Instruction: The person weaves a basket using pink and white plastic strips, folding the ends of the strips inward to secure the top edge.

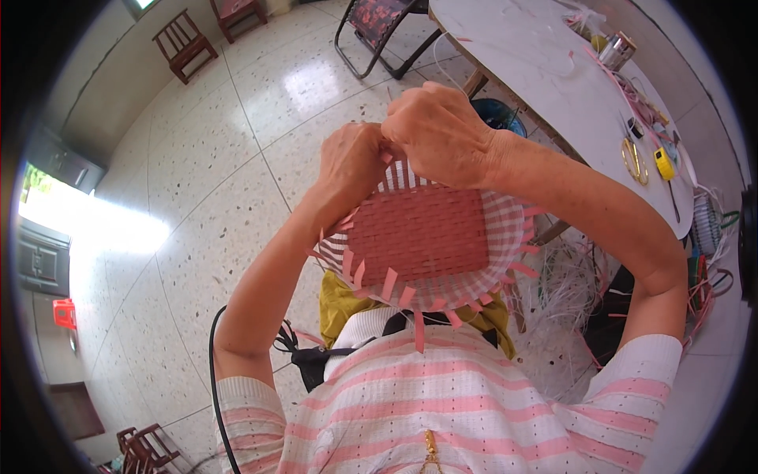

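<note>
A woven basket (418,237) with a reddish-brown base and pink-and-white striped sides rests against my lap, its inside facing up. Short pink strip ends stick out all round its rim. Both hands meet at the basket's far rim. My left hand (353,162) is closed on the rim, with a bit of pink strip showing beside its fingers. Right against it, my right hand (442,134) is closed with the knuckles up; its fingertips are hidden, so what it pinches cannot be made out.
To the right stands a white table (537,63) with yellow-handled scissors (634,161), a yellow tape measure (664,163) and a metal can (617,51). Beneath it are a dark blue bucket (499,117) and tangled clear strips (553,292). A folding chair (379,31) stands ahead.
</note>
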{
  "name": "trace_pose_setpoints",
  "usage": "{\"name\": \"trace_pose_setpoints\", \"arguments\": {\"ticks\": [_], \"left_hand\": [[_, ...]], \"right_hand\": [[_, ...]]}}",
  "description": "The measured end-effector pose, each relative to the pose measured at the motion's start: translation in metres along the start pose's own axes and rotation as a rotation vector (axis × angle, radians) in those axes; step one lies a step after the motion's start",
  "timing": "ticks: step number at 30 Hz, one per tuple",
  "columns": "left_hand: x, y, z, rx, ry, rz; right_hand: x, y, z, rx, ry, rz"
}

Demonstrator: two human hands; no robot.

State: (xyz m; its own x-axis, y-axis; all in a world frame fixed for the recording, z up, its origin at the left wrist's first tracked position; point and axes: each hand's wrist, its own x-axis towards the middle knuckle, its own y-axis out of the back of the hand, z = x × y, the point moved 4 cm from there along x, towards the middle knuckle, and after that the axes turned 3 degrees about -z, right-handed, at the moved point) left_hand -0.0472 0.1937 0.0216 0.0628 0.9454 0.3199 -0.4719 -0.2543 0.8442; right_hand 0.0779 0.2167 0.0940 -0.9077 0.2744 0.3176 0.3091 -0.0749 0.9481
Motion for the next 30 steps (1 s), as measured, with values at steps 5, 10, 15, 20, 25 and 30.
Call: {"name": "trace_pose_setpoints", "arguments": {"ticks": [5,10,15,20,25,30], "left_hand": [[0.001,0.001,0.005,0.017,0.087,-0.033],[0.002,-0.001,0.003,0.008,0.012,0.019],[0.001,0.009,0.011,-0.144,0.031,-0.029],[0.006,0.014,0.018,-0.159,0.021,-0.091],[0.008,-0.001,0.012,-0.126,0.026,0.047],[0.005,-0.005,0.011,-0.129,0.040,0.032]], "right_hand": [[0.000,-0.001,-0.001,0.025,0.009,0.010],[0.002,0.001,0.006,0.054,-0.141,-0.049],[-0.002,0.021,0.005,-0.118,-0.225,-0.180],[-0.008,0.008,0.008,-0.054,-0.183,-0.184],[-0.012,0.006,0.003,-0.028,-0.047,-0.026],[-0.015,0.006,0.001,-0.022,-0.007,0.001]]}}
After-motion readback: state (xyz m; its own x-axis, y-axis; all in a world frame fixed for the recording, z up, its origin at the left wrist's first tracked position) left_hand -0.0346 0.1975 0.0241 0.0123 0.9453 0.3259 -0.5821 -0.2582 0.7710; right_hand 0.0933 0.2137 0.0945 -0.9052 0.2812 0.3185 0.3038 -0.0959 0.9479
